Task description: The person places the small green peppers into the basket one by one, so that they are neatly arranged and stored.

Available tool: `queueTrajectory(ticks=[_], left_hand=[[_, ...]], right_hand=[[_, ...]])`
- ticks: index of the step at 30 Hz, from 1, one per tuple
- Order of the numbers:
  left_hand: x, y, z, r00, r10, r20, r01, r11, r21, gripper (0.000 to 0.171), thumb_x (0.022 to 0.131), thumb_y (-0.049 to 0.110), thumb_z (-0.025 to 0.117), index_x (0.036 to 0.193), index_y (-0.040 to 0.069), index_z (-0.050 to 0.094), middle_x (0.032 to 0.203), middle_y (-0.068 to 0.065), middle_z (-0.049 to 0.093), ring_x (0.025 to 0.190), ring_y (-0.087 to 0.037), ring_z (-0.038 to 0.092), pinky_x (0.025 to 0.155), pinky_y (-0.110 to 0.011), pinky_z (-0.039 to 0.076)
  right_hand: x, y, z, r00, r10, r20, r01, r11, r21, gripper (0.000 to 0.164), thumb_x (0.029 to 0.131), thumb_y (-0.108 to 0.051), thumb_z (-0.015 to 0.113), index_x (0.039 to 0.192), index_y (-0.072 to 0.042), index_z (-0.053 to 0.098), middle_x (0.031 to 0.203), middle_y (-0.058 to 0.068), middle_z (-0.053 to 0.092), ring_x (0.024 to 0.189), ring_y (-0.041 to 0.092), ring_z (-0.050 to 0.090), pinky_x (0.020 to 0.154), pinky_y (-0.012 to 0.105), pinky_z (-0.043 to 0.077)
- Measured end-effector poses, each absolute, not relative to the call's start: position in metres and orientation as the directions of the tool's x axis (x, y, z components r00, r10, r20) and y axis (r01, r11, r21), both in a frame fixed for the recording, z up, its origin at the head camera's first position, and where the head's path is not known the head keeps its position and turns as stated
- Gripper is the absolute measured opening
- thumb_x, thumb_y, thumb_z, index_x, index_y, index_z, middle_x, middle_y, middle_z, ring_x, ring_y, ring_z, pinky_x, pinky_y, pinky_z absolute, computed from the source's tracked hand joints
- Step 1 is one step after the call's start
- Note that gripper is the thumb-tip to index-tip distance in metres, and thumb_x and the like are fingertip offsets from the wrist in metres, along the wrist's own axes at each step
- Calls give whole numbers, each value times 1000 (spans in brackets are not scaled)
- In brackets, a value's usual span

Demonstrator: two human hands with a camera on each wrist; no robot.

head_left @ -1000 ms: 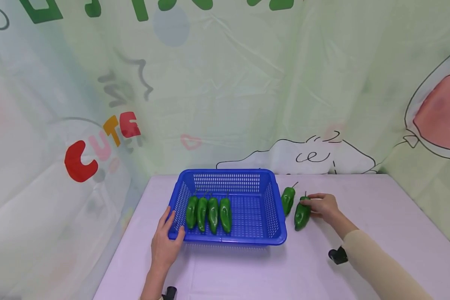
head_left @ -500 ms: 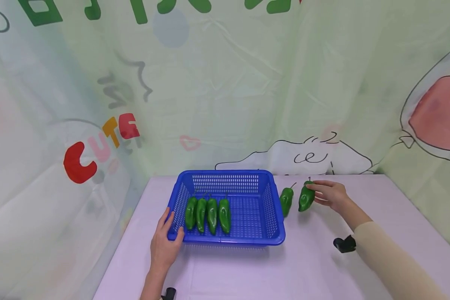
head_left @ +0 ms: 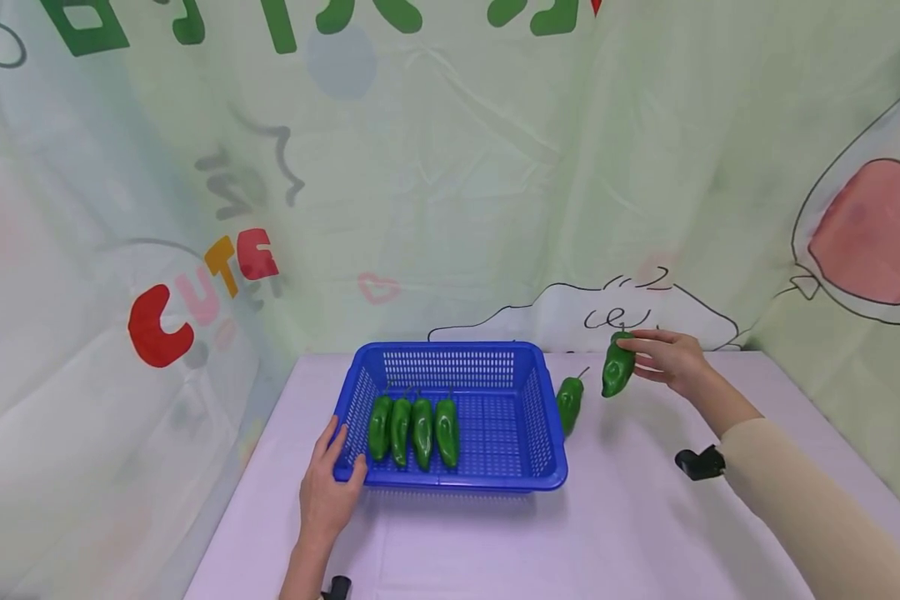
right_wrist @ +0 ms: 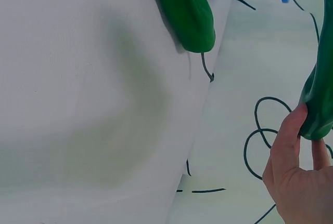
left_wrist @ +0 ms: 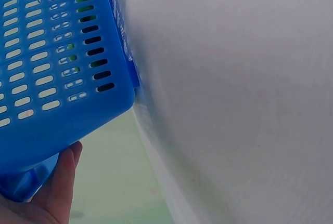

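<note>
In the head view my left hand (head_left: pixel 328 492) holds the front left corner of a blue plastic basket (head_left: pixel 465 482); the left wrist view shows fingers (left_wrist: pixel 63 182) at the rim of its slotted wall (left_wrist: pixel 57 130). Several green chili peppers (head_left: pixel 423 433) lie side by side in the basket's left half, stems toward the back. Raised above the table, a green chili pepper (head_left: pixel 618 367) is pinched near its stem end by my right hand (head_left: pixel 671 360). Another green chili pepper (head_left: pixel 569 407) lies on the table against the basket's right side, partly hidden by the rim.
A white-covered table (head_left: pixel 450 550) carries everything. Printed curtains (head_left: pixel 450 183) rise at its back and sides. Small black devices (head_left: pixel 701 463) sit at both wrists. The basket's right half shows its bare mesh bottom (head_left: pixel 491 433).
My right hand has lifted the pepper off the table, moving it up, back and slightly right. The left hand stays on the basket, and the other peppers have not moved.
</note>
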State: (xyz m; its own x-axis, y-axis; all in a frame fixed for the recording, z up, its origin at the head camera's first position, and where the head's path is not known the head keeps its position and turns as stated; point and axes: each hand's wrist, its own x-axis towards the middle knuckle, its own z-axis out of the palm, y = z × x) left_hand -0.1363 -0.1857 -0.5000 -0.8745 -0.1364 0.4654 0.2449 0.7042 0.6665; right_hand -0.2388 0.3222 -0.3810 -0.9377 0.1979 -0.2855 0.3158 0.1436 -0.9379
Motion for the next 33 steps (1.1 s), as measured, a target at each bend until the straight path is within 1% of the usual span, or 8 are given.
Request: queueTrajectory(ticks=[6,8,12,21,24,27,30,33], left_hand=[[-137,-187,-501,-859,-134,494,262,714,650,58,85,18,69,136,-5,55,150,-12,45,134,-38,45,102,-55,43],[-137,-187,-502,-857,-130,500,269,714,646,57,85,17,69,135,-6,55,150,-13,46,134,-38,45,102,-55,43],[-138,-186,-503,-859,-122,498,272,715,644,57,85,17,69,135,-6,55,150,-13,45,135,-37,45,102,-54,43],[-138,-184,-503,-861,-129,492,262,717,645,58,85,18,70,135,-6,55,150,-13,45,135,-37,45,102,-54,43],[-137,-183,-502,-861,-128,492,264,714,648,58,85,19,70,135,-6,56,150,-13,45,135,-37,45,102,-53,43],[-137,-182,-502,-863,-128,489,264,711,652,58,85,19,70,135,-5,55,151,-12,45,135,-36,45,103,-53,43],[-137,-182,-502,-862,-131,490,260,715,649,58,85,19,70,136,-5,56,151,-12,45,135,-36,45,102,-53,44],[-137,-183,-501,-858,-132,496,261,720,644,58,85,19,69,136,-5,56,151,-12,45,134,-37,46,101,-54,44]], right_hand=[[-245,308,-381,-940,182,-288,318,164,-934,79,84,-36,78,146,-1,43,106,-1,56,77,5,64,84,31,56],[-246,303,-380,-945,165,-281,308,168,-936,79,85,-36,77,146,0,42,104,-2,57,77,4,65,84,32,55],[-248,292,-378,-959,124,-254,274,184,-944,78,86,-33,76,146,3,41,94,-9,60,78,5,67,84,33,55],[-256,243,-375,-970,55,-238,244,202,-948,71,87,-27,77,142,4,45,103,3,64,87,13,67,87,38,55],[-260,226,-376,-970,43,-240,244,213,-946,68,87,-27,76,141,3,47,117,14,62,93,17,67,90,42,53],[-263,209,-376,-968,18,-249,247,204,-947,65,88,-25,75,141,2,48,129,22,57,104,26,65,93,44,51],[-266,190,-375,-966,-11,-259,253,190,-949,62,89,-23,74,141,1,48,136,25,52,116,34,59,94,43,51],[-271,171,-374,-966,-46,-254,244,167,-955,61,88,-21,74,140,1,50,137,24,51,121,36,57,92,41,53]])
